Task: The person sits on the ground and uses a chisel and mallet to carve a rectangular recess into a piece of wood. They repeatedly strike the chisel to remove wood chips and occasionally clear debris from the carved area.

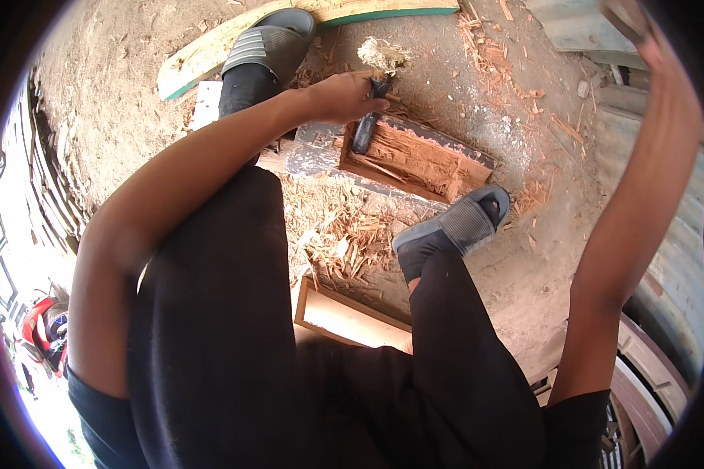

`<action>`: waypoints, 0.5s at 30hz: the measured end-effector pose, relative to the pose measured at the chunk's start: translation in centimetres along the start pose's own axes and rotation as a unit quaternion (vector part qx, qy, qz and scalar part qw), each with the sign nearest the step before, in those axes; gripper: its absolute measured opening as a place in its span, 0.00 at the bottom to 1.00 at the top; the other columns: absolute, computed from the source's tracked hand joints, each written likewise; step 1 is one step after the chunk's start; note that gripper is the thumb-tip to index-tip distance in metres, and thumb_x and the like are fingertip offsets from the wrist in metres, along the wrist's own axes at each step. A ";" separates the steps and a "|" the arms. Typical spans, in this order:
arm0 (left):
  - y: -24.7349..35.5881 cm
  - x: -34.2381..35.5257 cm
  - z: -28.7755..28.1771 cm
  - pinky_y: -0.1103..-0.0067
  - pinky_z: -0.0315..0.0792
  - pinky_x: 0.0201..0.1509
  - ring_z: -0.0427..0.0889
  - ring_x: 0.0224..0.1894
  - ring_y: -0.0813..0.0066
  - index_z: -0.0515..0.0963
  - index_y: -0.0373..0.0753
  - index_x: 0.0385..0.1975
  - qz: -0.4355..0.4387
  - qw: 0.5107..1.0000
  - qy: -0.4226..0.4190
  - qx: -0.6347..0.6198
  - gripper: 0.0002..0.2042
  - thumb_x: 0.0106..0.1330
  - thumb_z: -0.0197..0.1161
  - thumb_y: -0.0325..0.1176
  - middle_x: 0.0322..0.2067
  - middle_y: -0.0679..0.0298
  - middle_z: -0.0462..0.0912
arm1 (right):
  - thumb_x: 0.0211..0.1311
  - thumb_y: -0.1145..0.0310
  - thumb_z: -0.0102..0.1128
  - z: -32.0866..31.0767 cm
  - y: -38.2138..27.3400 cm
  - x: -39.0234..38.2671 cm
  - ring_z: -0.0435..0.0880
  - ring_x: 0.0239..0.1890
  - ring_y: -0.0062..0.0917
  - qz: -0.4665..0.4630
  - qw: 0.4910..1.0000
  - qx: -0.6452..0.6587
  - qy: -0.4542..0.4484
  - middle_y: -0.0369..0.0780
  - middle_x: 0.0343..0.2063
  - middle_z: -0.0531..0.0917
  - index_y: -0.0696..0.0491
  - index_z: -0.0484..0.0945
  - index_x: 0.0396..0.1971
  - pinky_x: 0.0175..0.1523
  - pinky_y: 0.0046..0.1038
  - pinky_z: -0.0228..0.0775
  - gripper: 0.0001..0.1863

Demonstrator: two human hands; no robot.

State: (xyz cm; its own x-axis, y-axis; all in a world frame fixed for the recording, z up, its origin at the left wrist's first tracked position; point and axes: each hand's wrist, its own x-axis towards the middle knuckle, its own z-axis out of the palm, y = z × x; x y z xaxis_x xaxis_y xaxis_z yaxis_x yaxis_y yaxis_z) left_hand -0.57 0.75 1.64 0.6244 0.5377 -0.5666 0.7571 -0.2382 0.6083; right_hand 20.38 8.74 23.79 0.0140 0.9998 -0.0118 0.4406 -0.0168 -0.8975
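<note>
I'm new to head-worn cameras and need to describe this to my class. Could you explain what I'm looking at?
There is no machine here, just a person's two bare hands. The single picture comes from a wide camera on the person's head, looking down, so straight edges bend near the rim.

The dark trousers and grey sandals are the person's own. On the bare ground lies a block of wood with a long hollow cut into it. Wood chips are scattered around it.

The left hand holds a dark tool, its lower end at the hollow. The right hand is raised and grips a brownish object, too blurred and close to the edge to name.
</note>
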 end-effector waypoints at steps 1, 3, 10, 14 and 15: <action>0.1 -0.1 0.1 0.63 0.73 0.44 0.82 0.36 0.51 0.78 0.31 0.29 0.022 1.000 0.014 -0.010 0.26 0.68 0.49 0.52 0.28 0.46 0.80 | 0.62 0.68 0.53 0.5 0.2 -0.5 0.69 0.17 0.13 0.008 0.999 -0.032 0.011 0.31 0.18 0.72 0.54 0.68 0.32 0.21 0.15 0.64 0.06; 1.3 0.8 -0.1 0.63 0.73 0.44 0.82 0.35 0.50 0.78 0.31 0.30 0.092 0.994 0.046 -0.025 0.25 0.69 0.49 0.52 0.29 0.46 0.80 | 0.62 0.67 0.55 0.4 2.5 -3.4 0.72 0.19 0.16 0.090 0.987 -0.129 0.021 0.35 0.23 0.75 0.57 0.66 0.41 0.22 0.17 0.66 0.13; 0.1 -0.8 -0.4 0.64 0.71 0.50 0.80 0.40 0.51 0.76 0.32 0.35 0.019 0.999 -0.029 0.040 0.22 0.68 0.49 0.50 0.34 0.48 0.80 | 0.55 0.71 0.62 0.9 7.4 -8.2 0.72 0.16 0.14 0.338 0.879 -0.013 -0.336 0.34 0.19 0.75 0.62 0.64 0.53 0.19 0.17 0.69 0.26; -1.4 0.3 1.4 0.62 0.73 0.44 0.82 0.35 0.51 0.79 0.34 0.34 0.047 0.997 0.031 0.057 0.23 0.70 0.47 0.50 0.25 0.50 0.80 | 0.53 0.69 0.62 -3.2 4.9 -5.0 0.72 0.17 0.14 0.262 0.944 -0.006 -0.199 0.34 0.20 0.75 0.61 0.69 0.44 0.18 0.18 0.64 0.20; -1.3 0.3 1.3 0.62 0.73 0.44 0.82 0.35 0.51 0.79 0.34 0.35 0.043 0.997 0.012 0.070 0.23 0.70 0.46 0.50 0.25 0.50 0.80 | 0.54 0.69 0.62 -4.2 3.8 -3.9 0.72 0.16 0.14 0.183 0.969 0.010 -0.164 0.34 0.20 0.75 0.61 0.70 0.43 0.19 0.17 0.64 0.19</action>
State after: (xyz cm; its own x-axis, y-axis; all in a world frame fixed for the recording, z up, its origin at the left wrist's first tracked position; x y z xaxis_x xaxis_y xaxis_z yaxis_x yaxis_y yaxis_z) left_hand -1.14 0.15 -0.07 0.6847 0.5292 -0.5011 0.7214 -0.3947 0.5690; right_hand 25.74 4.78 22.25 -0.1216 0.8759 -0.4670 0.4434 -0.3730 -0.8150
